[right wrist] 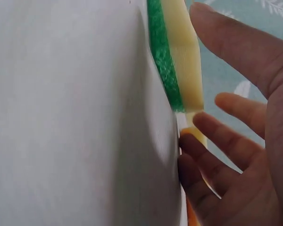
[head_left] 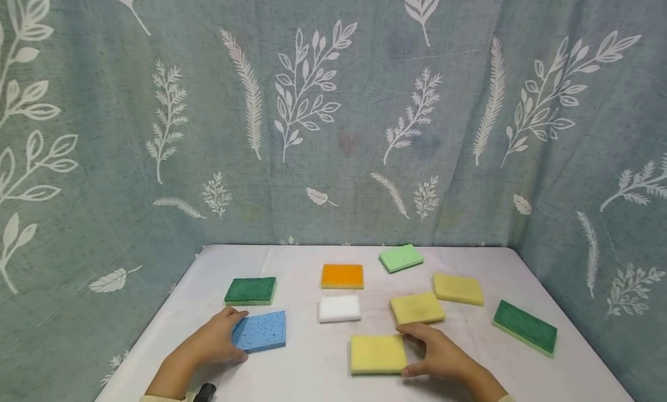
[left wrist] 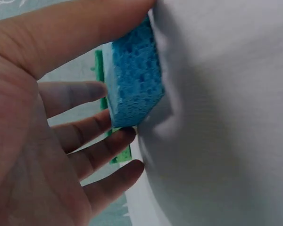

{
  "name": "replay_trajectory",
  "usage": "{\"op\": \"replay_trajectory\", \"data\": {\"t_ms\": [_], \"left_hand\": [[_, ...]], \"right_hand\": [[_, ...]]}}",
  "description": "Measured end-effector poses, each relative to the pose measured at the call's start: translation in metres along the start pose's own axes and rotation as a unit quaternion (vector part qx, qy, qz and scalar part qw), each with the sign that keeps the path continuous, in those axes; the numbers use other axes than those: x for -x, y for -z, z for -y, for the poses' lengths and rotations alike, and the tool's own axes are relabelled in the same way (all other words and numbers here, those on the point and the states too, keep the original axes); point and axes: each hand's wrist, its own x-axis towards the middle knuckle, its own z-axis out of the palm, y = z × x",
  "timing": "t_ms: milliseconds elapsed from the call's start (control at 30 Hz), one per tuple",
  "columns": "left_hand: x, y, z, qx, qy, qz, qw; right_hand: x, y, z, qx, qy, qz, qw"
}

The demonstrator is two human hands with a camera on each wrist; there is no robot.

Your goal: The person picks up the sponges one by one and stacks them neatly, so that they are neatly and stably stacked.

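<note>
At the left of the table a blue sponge (head_left: pixel 263 331) lies flat, and my left hand (head_left: pixel 217 337) is at its left end. The fingertips are by its far corner and the thumb by its near corner; the left wrist view shows the fingers (left wrist: pixel 99 162) spread and relaxed. A yellow sponge (head_left: pixel 376 355) with a green underside, seen in the right wrist view, lies near the middle front. My right hand (head_left: pixel 443 355) is at its right side, thumb and fingers apart, with table visible between palm and sponge. Whether any fingertip touches either sponge is unclear.
A dark green sponge (head_left: pixel 251 291) lies beyond the blue one. An orange sponge (head_left: pixel 342 276), a white sponge (head_left: pixel 339 309) and a light green sponge (head_left: pixel 400 258) are farther back. Two more yellow sponges (head_left: pixel 417 308) and another dark green sponge (head_left: pixel 525 326) lie to the right.
</note>
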Motion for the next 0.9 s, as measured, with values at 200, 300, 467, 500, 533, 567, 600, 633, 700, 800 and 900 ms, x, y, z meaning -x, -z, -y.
{"op": "replay_trajectory", "data": {"t_ms": [200,300,467,500,533,567,600,633,700,800,900], "left_hand": [[0.001,0.002,-0.002,0.012,-0.011,0.002,0.9999],[0.001,0.002,-0.004,0.023,-0.012,0.001,0.9997],[0.003,0.003,-0.007,0.021,-0.024,-0.009,0.9994],[0.003,0.004,-0.008,0.02,-0.028,-0.013,0.9993],[0.003,0.004,-0.009,0.018,-0.032,-0.017,0.9992],[0.003,0.004,-0.01,0.018,-0.033,-0.021,0.9991],[0.003,0.005,-0.011,0.02,-0.038,-0.026,0.9987],[0.003,0.006,-0.013,0.021,-0.041,-0.03,0.9985],[0.002,0.008,-0.017,0.027,-0.042,-0.037,0.9981],[0.001,0.009,-0.024,0.032,-0.042,-0.045,0.9976],[-0.001,0.008,-0.031,0.03,-0.05,-0.05,0.997]], "right_hand": [[-0.001,-0.006,0.001,-0.013,0.0,-0.011,1.0],[0.0,-0.007,0.0,-0.014,0.005,-0.012,1.0],[0.001,-0.009,0.0,-0.021,0.012,-0.004,1.0],[0.001,-0.01,0.0,-0.018,0.012,-0.005,1.0],[0.001,-0.01,0.0,-0.016,0.013,-0.008,1.0],[0.001,-0.011,0.0,-0.015,0.015,-0.011,1.0],[0.001,-0.012,0.001,-0.013,0.015,-0.015,1.0],[0.001,-0.013,0.001,-0.011,0.016,-0.021,1.0],[0.002,-0.015,0.002,-0.009,0.02,-0.031,0.999],[0.002,-0.017,0.004,-0.008,0.023,-0.042,0.999],[0.003,-0.018,0.005,-0.011,0.021,-0.046,0.999]]}}
